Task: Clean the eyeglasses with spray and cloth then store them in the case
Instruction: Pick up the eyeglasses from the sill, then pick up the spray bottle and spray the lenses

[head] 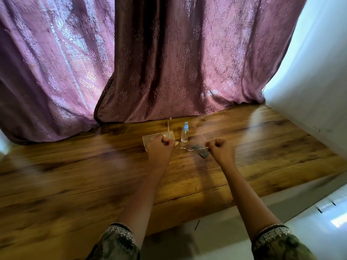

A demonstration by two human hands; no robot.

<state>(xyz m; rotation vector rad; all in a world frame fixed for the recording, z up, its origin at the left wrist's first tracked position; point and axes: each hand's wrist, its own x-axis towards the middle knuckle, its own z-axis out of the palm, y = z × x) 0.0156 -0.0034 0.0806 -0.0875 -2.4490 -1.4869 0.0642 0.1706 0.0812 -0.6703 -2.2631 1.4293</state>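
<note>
1. Upper left of the frame: a mauve patterned curtain (56,72) hangs down onto the wood-grain tabletop (75,175).
2. Centre-left: a pale rectangular plastic case (149,140) lies partly behind the left hand (161,147). That hand is clenched round one end of the thin metal-framed eyeglasses (185,148), with one temple sticking upward.
3. Centre: a small clear spray bottle with a blue cap (184,135) stands upright just beyond the glasses, untouched.
4. Centre-right: a grey folded cloth (202,152) lies on the table under the frame, and the right hand (220,147) is clenched round the other end.
5. The step looks like working the temples, though whether to unfold or fold them cannot be told. Next, one hand must let go for the bottle or the case.
</note>
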